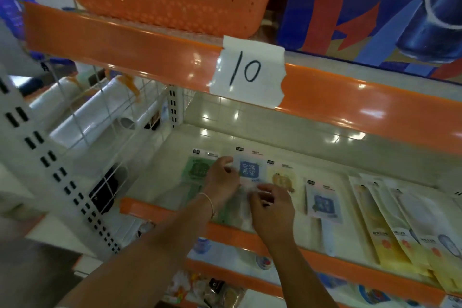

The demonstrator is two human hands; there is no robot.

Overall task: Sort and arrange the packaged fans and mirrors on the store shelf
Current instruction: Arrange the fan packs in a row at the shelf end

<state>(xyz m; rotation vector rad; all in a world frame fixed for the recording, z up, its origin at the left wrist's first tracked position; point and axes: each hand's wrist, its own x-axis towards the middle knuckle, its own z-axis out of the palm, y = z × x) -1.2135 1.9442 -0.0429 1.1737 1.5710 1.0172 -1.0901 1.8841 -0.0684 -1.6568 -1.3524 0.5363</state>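
The shelf (250, 142) is open along its front; the only overhead limit is the orange shelf edge (350, 100) above, with a paper label (246, 72) marked 10 hanging from it. Behind the packages, a bare strip of deck runs along the back wall. The left end is closed by a white wire grid (100, 117) and a slotted upright (50, 165). On the deck, flat fan packages (250, 170) lie side by side at centre, and overlapping yellow packages (400, 227) fill the right; both hands (222, 180) occupy the centre front.
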